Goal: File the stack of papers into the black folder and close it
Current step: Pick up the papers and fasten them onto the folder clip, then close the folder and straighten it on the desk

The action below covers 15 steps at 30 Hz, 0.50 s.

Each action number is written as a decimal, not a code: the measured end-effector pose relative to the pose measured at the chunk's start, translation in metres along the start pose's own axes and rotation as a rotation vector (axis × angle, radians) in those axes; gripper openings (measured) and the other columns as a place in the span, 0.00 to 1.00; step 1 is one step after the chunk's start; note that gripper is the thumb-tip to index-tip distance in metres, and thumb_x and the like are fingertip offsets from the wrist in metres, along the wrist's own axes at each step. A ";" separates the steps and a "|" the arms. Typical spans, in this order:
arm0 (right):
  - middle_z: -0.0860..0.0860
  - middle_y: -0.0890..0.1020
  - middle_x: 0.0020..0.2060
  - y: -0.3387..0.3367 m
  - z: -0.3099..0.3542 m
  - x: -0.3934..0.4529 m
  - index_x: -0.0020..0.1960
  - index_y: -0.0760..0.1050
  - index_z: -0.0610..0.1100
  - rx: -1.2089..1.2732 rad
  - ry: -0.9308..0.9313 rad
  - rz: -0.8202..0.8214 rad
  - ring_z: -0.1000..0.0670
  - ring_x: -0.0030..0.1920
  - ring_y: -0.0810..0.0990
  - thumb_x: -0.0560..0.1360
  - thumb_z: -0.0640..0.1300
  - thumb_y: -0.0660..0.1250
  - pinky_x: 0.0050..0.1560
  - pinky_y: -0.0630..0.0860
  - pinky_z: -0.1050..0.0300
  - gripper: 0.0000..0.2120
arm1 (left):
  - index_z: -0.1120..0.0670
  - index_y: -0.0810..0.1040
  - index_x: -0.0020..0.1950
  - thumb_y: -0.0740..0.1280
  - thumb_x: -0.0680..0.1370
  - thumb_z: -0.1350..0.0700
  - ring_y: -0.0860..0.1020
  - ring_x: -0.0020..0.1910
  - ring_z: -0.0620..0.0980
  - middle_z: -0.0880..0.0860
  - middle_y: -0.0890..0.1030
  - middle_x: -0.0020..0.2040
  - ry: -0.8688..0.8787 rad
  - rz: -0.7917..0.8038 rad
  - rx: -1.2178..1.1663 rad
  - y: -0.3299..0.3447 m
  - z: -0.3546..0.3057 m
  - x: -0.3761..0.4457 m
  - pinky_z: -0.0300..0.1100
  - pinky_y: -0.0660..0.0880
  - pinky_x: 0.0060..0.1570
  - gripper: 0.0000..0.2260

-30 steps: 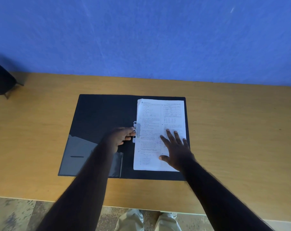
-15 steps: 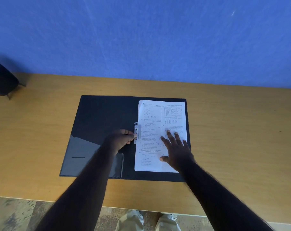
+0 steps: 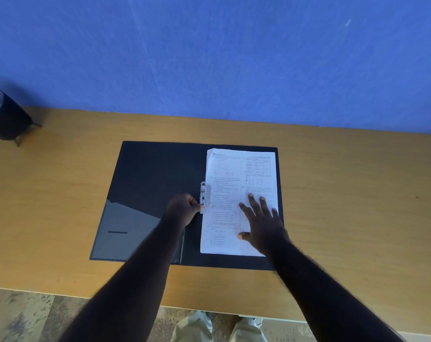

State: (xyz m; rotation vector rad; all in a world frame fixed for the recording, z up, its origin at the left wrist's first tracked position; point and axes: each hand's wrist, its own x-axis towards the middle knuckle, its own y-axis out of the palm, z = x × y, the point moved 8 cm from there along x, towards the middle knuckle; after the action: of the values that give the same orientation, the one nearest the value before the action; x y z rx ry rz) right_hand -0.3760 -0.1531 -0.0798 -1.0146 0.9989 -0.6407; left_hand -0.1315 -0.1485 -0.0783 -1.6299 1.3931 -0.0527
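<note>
Papers [image 3: 236,193], print illegible, lie in open black folder [image 3: 155,174].

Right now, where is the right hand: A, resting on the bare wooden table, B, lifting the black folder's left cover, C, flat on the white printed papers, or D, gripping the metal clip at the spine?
C: the right hand lies open with fingers spread on the white printed papers in the open black folder, while the left hand is at the metal clip.
</note>
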 end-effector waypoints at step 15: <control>0.47 0.42 0.81 0.009 -0.003 -0.002 0.82 0.48 0.51 -0.061 -0.034 -0.011 0.39 0.81 0.45 0.75 0.62 0.68 0.76 0.52 0.34 0.44 | 0.49 0.77 0.40 0.69 0.77 0.47 0.77 0.38 0.43 0.43 0.79 0.36 0.088 -0.116 -0.091 -0.009 0.013 -0.023 0.38 0.67 0.33 0.09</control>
State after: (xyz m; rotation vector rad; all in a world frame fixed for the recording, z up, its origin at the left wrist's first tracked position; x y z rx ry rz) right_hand -0.3794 -0.1488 -0.0872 -1.0814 0.9884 -0.6029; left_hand -0.1248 -0.1235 -0.0675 -1.8024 1.3836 -0.1316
